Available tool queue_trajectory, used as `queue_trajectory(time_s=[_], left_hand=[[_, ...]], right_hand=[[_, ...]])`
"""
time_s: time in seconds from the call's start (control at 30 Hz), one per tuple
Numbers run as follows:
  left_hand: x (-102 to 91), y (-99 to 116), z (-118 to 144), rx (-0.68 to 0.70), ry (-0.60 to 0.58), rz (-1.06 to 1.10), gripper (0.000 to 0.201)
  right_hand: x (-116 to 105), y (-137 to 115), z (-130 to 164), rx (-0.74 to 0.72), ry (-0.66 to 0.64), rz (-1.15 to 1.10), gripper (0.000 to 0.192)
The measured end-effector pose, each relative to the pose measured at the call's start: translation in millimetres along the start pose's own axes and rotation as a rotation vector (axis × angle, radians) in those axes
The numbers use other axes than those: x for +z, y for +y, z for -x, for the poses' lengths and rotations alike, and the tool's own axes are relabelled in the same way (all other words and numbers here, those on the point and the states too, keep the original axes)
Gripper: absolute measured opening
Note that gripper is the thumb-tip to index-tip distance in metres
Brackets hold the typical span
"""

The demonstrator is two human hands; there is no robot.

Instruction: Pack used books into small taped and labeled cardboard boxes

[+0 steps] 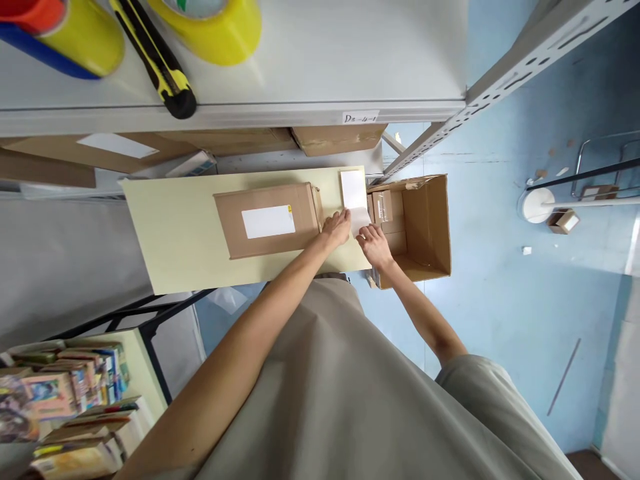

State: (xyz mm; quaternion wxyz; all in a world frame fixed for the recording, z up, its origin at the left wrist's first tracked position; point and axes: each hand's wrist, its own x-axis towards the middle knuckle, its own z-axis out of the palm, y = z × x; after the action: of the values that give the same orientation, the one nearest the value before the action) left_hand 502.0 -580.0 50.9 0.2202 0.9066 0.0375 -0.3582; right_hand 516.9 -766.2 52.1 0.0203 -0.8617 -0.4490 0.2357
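A sealed brown cardboard box [270, 233] with a white label [269, 221] on top lies on the pale yellow board. To its right is a strip of white label paper [354, 189], its near part bent up between my hands. My left hand [337, 227] is closed at the strip's left edge, close to the box's right end. My right hand [375, 246] pinches the strip's near end, beside the open carton. My fingertips partly hide the paper there.
The pale yellow board [175, 233] abuts an open carton [425, 227] holding a smaller box [383, 207]. Above is a grey shelf [325, 60] with a box cutter [160, 60] and yellow tape [220, 30]. A metal upright [500, 80] stands right. Books [85, 380] fill the lower left.
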Motion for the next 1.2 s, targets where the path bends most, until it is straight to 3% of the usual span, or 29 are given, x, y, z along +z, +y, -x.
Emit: queue_trajectory(time_s=[0.2, 0.3, 0.37, 0.43, 0.5, 0.57, 0.67, 0.77, 0.93, 1.2], left_hand=[[-14.0, 10, 0, -0.055, 0.002, 0.205, 0.082], [-19.6, 9, 13, -0.026, 0.011, 0.284, 0.060], [-22.4, 0, 32, 0.041, 0.021, 0.482, 0.044], [-25.6, -17, 61, 0.132, 0.075, 0.818, 0.056], [-30.7, -38, 96, 0.188, 0.175, 1.108, 0.071], [-37.7, -58, 132, 0.193, 0.225, 1.247, 0.079], [-48.3, -80, 177, 0.200, 0.295, 1.295, 0.075], [-54.6, -93, 206, 0.231, 0.389, 1.267, 0.068], [-56.8, -115, 235, 0.229, 0.499, 1.205, 0.058], [-54.6, -160, 270, 0.248, 0.541, 1.180, 0.053]], right_hand=[[-28, -6, 3, 0.112, -0.450, -0.187, 0.020], [-51, 5, 13, 0.038, -0.509, -0.421, 0.008], [-69, 16, 16, 0.025, -0.368, -0.750, 0.007], [-89, 23, 15, 0.098, -0.064, -1.043, 0.024], [-108, 25, 12, 0.195, 0.224, -1.166, 0.038], [-126, 19, 8, 0.230, 0.357, -1.217, 0.043], [-148, 1, 2, 0.207, 0.403, -1.232, 0.041], [-165, -22, -4, 0.166, 0.405, -1.212, 0.040], [-180, -60, -20, 0.106, 0.344, -1.167, 0.039], [-189, -117, -40, 0.098, 0.317, -1.067, 0.040]])
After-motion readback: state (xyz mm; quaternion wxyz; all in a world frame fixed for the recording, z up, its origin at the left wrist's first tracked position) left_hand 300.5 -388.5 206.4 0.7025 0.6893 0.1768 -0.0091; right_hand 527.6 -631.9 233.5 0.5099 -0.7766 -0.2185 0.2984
